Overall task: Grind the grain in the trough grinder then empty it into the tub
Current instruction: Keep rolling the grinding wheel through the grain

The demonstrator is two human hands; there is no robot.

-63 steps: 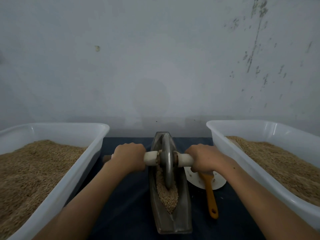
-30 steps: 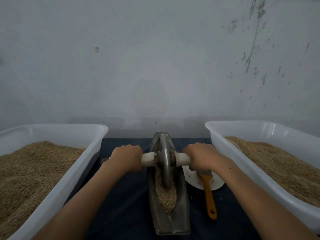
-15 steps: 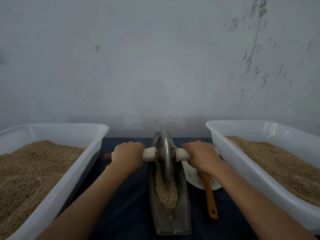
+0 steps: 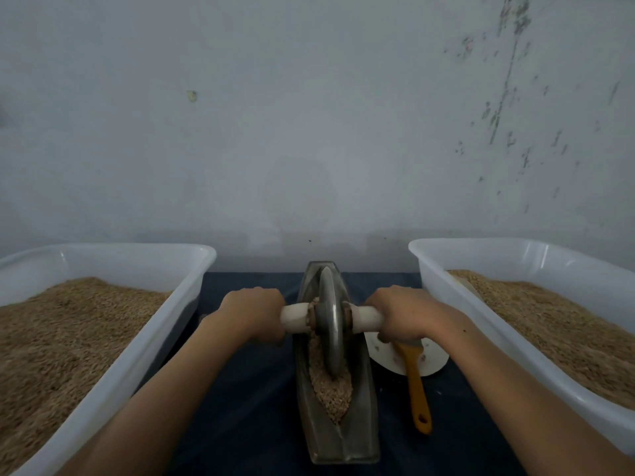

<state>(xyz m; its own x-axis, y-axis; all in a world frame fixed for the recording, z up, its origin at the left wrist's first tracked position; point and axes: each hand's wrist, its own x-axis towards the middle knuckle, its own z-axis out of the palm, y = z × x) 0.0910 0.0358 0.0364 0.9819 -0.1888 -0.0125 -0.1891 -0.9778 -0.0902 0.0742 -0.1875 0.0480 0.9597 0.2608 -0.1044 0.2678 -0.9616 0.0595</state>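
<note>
A grey boat-shaped trough grinder (image 4: 338,438) lies lengthwise on the dark cloth in the middle. Its metal wheel (image 4: 330,324) stands upright in the groove, with tan grain (image 4: 331,389) heaped under and in front of it. A pale axle handle (image 4: 295,317) runs through the wheel. My left hand (image 4: 252,312) grips the left end of that handle and my right hand (image 4: 405,314) grips the right end. White tubs of grain stand on either side: the left tub (image 4: 144,359) and the right tub (image 4: 457,310).
A yellow-handled brush (image 4: 417,389) lies on a white round plate (image 4: 433,364) just right of the trough, partly under my right hand. A pale stained wall (image 4: 309,115) rises directly behind the table. Dark cloth (image 4: 247,407) shows between trough and tubs.
The wheel rolled away from me along the trough, then came back a little toward me. Both hands stayed gripped on the handle throughout. The tubs, brush and plate have not moved.
</note>
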